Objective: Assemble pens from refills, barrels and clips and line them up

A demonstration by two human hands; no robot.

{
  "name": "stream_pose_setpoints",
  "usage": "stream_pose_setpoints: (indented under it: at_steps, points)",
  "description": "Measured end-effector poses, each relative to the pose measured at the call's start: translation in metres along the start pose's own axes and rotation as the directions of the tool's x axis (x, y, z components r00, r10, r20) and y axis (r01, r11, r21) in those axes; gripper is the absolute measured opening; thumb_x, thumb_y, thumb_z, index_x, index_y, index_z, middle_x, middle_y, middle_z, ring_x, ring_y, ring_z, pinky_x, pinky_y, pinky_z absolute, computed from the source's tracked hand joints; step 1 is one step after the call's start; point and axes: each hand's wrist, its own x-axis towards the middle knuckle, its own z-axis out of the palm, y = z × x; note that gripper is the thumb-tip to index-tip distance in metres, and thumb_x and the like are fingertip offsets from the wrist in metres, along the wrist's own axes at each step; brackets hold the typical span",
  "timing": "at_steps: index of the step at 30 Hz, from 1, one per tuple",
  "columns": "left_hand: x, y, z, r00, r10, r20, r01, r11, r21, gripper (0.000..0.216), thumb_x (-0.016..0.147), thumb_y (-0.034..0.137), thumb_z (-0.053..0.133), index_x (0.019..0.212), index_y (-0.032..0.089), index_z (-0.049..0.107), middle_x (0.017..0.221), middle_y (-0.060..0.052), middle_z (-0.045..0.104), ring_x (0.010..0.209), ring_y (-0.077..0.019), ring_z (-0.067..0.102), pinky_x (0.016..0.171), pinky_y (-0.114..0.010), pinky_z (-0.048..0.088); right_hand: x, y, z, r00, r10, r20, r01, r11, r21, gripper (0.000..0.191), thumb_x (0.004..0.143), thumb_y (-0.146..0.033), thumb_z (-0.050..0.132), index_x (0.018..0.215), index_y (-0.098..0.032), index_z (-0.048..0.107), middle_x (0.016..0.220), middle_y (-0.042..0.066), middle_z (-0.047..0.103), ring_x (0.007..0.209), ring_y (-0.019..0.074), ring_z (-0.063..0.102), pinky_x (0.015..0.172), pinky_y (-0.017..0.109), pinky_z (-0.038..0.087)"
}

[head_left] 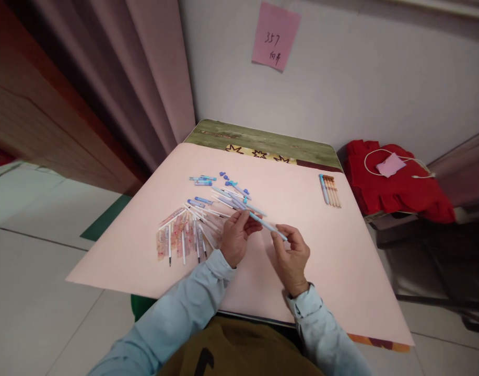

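Note:
Both hands hold one light blue pen (266, 225) just above the pink table cover (333, 245). My left hand (236, 235) pinches its far end, fingers closed around the barrel. My right hand (291, 257) grips the near end with thumb and fingers. Just beyond my left hand lies a loose pile of pen parts (219, 201): blue barrels, white refills and small blue caps. Left of that hand lie several orange-patterned barrels with refills (180, 235).
A neat row of finished pens (330, 190), one blue and several orange, lies at the far right of the cover. A red cloth (396, 188) with a pink item and white cable sits on a seat to the right. A pink note (276, 35) hangs on the wall.

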Motion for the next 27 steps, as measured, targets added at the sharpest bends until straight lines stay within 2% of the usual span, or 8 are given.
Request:
stream_pose_setpoints:
  at_steps: [4,7,10,12,16,18,22,27]
  points:
    - [-0.003,0.001,0.000,0.969,-0.222,0.105,0.227,0.973,-0.038,0.023,0.073,0.031,0.080,0.082,0.013,0.069,0.074,-0.006,0.073,0.064,-0.0141,0.068,0.060,-0.024,0.056,0.003,0.005,-0.007,0.994,0.045,-0.101,-0.035,0.995,0.092,0.024,0.083,-0.037,0.070,0.096,-0.019,0.065,0.088,0.004,0.068,0.073,0.0166,0.064,0.067,0.029,0.053]
    - [-0.005,0.002,-0.001,0.910,-0.356,0.215,0.366,0.931,-0.008,0.018,0.075,0.024,0.078,0.085,0.012,0.070,0.079,-0.008,0.074,0.065,-0.0133,0.069,0.059,-0.021,0.055,0.004,0.007,-0.011,0.995,0.035,-0.089,-0.028,0.996,0.081,0.025,0.086,-0.039,0.067,0.100,-0.018,0.066,0.091,0.006,0.069,0.070,0.0162,0.064,0.065,0.030,0.054]
    - [-0.007,0.002,-0.001,0.867,-0.405,0.291,0.414,0.910,0.035,0.019,0.076,0.022,0.077,0.090,0.011,0.070,0.084,-0.010,0.075,0.067,-0.0128,0.069,0.059,-0.019,0.055,0.005,0.006,-0.011,0.999,-0.010,-0.048,0.015,0.995,0.102,0.022,0.090,-0.038,0.063,0.099,-0.018,0.068,0.092,0.007,0.069,0.064,0.0140,0.062,0.061,0.029,0.053]
    - [-0.007,0.002,0.000,0.875,-0.388,0.289,0.394,0.918,0.041,0.021,0.075,0.021,0.078,0.092,0.010,0.070,0.084,-0.009,0.075,0.067,-0.0118,0.069,0.060,-0.019,0.055,0.005,0.003,-0.010,0.999,-0.018,-0.038,0.023,0.992,0.125,0.020,0.090,-0.036,0.062,0.098,-0.019,0.068,0.090,0.006,0.069,0.061,0.0125,0.061,0.058,0.028,0.053]
    - [-0.006,0.001,0.002,0.950,-0.239,0.199,0.242,0.970,0.011,0.027,0.071,0.021,0.082,0.093,0.012,0.069,0.078,-0.004,0.072,0.063,-0.0097,0.067,0.059,-0.018,0.054,0.008,-0.002,-0.008,0.995,0.081,-0.058,-0.068,0.978,0.197,0.020,0.086,-0.034,0.068,0.098,-0.018,0.066,0.083,0.003,0.069,0.060,0.0124,0.063,0.057,0.025,0.052]
    - [-0.006,0.001,0.004,0.973,-0.168,0.158,0.170,0.985,0.005,0.030,0.068,0.022,0.084,0.093,0.012,0.070,0.074,-0.002,0.070,0.061,-0.0095,0.065,0.058,-0.019,0.054,0.009,-0.004,-0.009,0.990,0.131,-0.055,-0.116,0.969,0.219,0.022,0.084,-0.035,0.071,0.096,-0.018,0.066,0.076,0.000,0.067,0.060,0.0129,0.063,0.057,0.025,0.052]
    - [-0.005,0.001,0.006,0.988,-0.101,0.118,0.105,0.994,-0.022,0.033,0.064,0.023,0.086,0.091,0.012,0.070,0.072,0.000,0.068,0.061,-0.0090,0.064,0.056,-0.018,0.052,0.009,-0.002,-0.010,0.984,0.176,0.001,-0.172,0.962,0.210,0.023,0.082,-0.037,0.072,0.093,-0.017,0.068,0.072,0.000,0.066,0.063,0.0137,0.063,0.059,0.025,0.051]
    - [-0.003,0.001,0.004,0.996,-0.050,0.072,0.053,0.997,-0.048,0.037,0.071,0.040,0.080,0.093,0.012,0.072,0.082,-0.005,0.072,0.064,-0.0098,0.064,0.057,-0.020,0.053,0.007,-0.002,-0.010,0.982,0.187,0.035,-0.190,0.969,0.156,0.024,0.082,-0.040,0.072,0.091,-0.017,0.069,0.075,0.001,0.067,0.064,0.0136,0.060,0.059,0.025,0.050]
